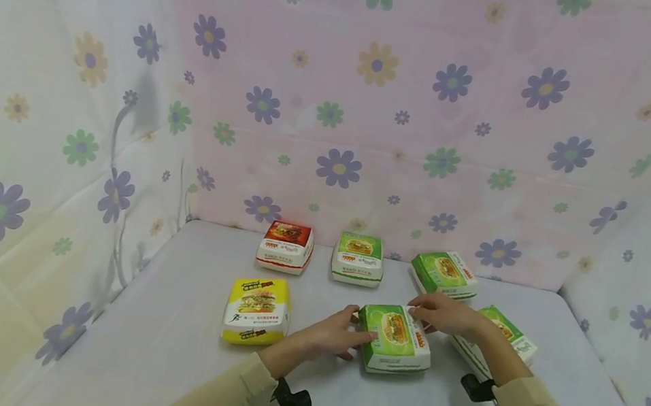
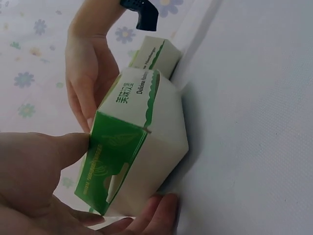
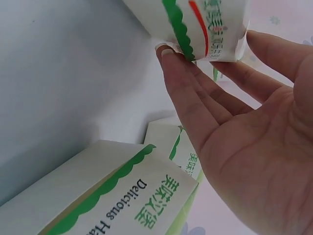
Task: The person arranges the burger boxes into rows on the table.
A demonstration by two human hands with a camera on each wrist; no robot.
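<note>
Green burger box [image 1: 395, 332], held from both sides
Left hand [image 1: 334, 334] and right hand [image 1: 445, 313]: fingers clamped on its ends; yellow box [image 1: 259, 302] further left.

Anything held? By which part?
Yes, the front-centre green-and-white box: left hand grips its left side, right hand its right side near the far corner.

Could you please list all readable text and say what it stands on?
"美味汉堡": held box.
"Delicious Ham…": held box, end unclear.
"美味汉堡": front right box.
"Delicious Ha…": front right box, cut off.
"美味…": back right box, partly hidden.
Too small or blurred: all other print, as on the yellow box and red box.
</note>
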